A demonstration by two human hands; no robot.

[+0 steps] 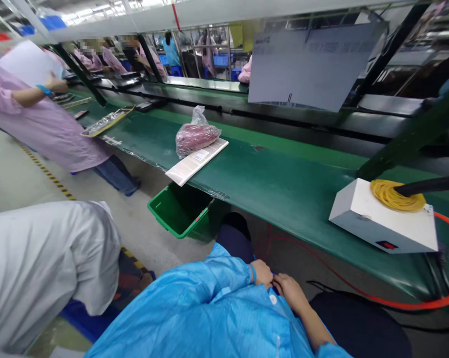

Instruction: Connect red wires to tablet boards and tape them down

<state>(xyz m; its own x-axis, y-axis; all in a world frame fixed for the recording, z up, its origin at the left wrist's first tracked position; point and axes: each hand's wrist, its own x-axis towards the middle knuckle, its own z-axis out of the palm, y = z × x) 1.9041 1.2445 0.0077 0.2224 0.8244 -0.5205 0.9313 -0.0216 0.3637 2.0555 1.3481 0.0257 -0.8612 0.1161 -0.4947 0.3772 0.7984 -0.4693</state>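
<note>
Left hand [262, 273] and right hand [288, 290] touch near the long green bench [276, 174], over a shiny blue cloth smock [209, 308]; probably light, slick, pinch folds.

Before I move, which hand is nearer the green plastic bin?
Left: the left hand is below and to the right of the green plastic bin in the picture; the right hand lies further right, farther away.

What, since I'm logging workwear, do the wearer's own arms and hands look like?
The glossy blue left sleeve ends by a blue wristband; the blue right sleeve leaves much of the forearm bare. The left hand and right hand are gloveless.
</note>
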